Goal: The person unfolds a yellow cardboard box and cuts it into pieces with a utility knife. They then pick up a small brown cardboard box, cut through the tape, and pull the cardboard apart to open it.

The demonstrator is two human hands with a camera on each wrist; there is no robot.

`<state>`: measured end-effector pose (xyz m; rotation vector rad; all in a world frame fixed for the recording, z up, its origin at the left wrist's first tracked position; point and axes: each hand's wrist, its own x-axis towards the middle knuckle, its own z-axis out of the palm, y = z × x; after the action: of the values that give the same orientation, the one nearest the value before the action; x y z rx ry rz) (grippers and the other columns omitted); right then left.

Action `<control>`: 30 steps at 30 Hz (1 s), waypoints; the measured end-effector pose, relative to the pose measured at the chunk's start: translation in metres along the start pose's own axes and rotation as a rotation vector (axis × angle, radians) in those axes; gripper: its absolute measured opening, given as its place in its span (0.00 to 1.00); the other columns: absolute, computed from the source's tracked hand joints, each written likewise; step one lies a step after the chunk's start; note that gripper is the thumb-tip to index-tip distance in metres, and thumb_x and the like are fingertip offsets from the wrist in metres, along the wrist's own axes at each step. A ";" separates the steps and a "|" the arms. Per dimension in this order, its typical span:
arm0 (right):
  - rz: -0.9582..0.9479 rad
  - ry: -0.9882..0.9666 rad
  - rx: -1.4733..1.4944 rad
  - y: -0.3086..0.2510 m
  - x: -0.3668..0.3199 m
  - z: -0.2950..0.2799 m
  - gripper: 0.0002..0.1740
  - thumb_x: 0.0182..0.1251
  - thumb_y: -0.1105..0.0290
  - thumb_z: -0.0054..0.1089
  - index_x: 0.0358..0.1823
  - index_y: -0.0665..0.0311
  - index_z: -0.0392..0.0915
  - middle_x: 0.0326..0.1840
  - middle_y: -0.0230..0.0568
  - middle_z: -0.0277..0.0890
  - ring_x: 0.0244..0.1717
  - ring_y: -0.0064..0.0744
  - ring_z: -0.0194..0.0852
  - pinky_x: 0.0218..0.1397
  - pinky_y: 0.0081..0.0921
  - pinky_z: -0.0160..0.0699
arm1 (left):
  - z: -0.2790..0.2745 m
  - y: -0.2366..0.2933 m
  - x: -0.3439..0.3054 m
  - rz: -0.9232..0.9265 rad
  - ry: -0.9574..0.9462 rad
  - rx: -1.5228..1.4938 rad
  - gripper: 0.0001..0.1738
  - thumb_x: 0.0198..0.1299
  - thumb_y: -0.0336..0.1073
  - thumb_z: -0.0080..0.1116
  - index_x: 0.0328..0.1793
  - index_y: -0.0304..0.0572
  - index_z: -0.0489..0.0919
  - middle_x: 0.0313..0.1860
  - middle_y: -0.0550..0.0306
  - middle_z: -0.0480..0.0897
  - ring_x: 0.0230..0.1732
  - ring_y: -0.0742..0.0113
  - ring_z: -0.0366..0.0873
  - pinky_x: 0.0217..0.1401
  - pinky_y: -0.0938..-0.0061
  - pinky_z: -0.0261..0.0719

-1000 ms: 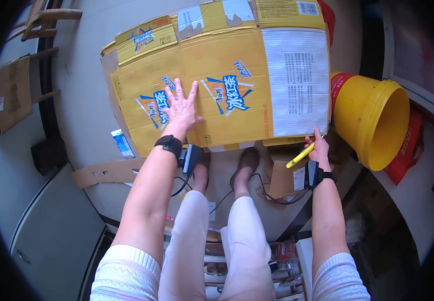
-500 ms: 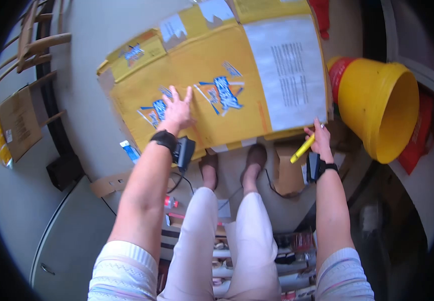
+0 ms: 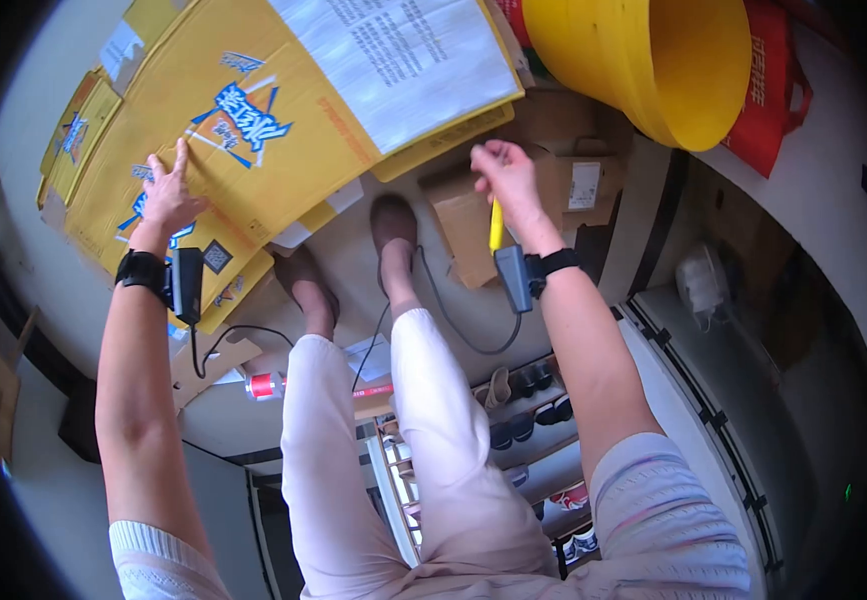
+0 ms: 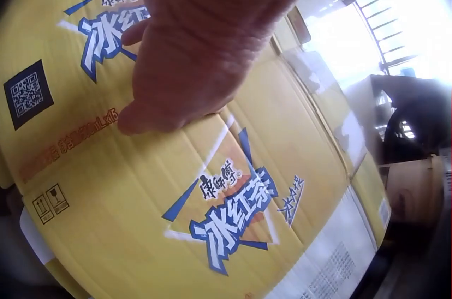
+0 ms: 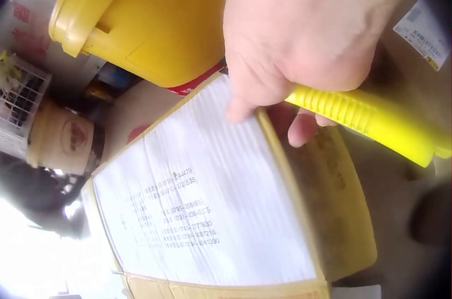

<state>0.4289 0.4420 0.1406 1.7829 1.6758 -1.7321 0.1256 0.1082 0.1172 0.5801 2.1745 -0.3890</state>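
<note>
Cardboard sheet (image 3: 303, 150), yellow and flat, looks light, bendy, best held by its edges; left hand (image 3: 170, 202) touches it, fingers spread; right hand (image 3: 515, 190) grips a yellow ridged plastic handle (image 5: 367, 117).

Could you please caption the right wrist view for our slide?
Right hand holding a yellow tool beside a carton's white panel, near a yellow bucket.

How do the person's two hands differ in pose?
The left hand rests on the yellow cardboard with fingers outstretched, while the right hand curls round a yellow tool. The left hand covers part of a printed logo; the right hand is by the cardboard's edge. Both wrists wear black straps.
</note>
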 end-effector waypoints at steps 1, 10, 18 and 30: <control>-0.105 -0.009 -0.284 0.027 -0.001 -0.007 0.24 0.54 0.58 0.63 0.50 0.60 0.70 0.29 0.37 0.75 0.24 0.30 0.74 0.26 0.25 0.72 | 0.001 0.000 0.000 -0.007 0.016 0.000 0.62 0.38 0.42 0.69 0.76 0.62 0.38 0.69 0.18 0.40 0.65 0.23 0.54 0.67 0.50 0.58; -0.243 -0.413 -1.301 0.043 -0.036 0.031 0.43 0.52 0.57 0.65 0.68 0.58 0.54 0.42 0.52 0.78 0.47 0.48 0.76 0.52 0.37 0.73 | 0.019 -0.019 0.011 0.071 0.131 -0.010 0.60 0.39 0.43 0.67 0.76 0.64 0.40 0.69 0.19 0.43 0.63 0.21 0.56 0.65 0.53 0.62; -0.287 -0.340 -1.526 0.069 -0.024 0.049 0.18 0.61 0.68 0.51 0.52 0.67 0.69 0.41 0.49 0.80 0.45 0.43 0.79 0.48 0.33 0.77 | 0.015 -0.020 0.012 0.080 0.104 -0.030 0.57 0.40 0.38 0.63 0.76 0.62 0.41 0.68 0.19 0.45 0.65 0.25 0.56 0.66 0.56 0.61; -0.337 -0.101 -1.380 0.049 -0.076 -0.066 0.20 0.53 0.74 0.51 0.51 0.60 0.64 0.32 0.51 0.78 0.36 0.53 0.78 0.40 0.45 0.75 | 0.028 -0.034 0.003 0.185 0.477 -0.220 0.48 0.40 0.40 0.62 0.72 0.55 0.56 0.65 0.30 0.59 0.62 0.39 0.64 0.64 0.61 0.65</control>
<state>0.5270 0.4275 0.1926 0.7465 2.2494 -0.3128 0.1239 0.0675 0.1005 0.8018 2.5411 0.1029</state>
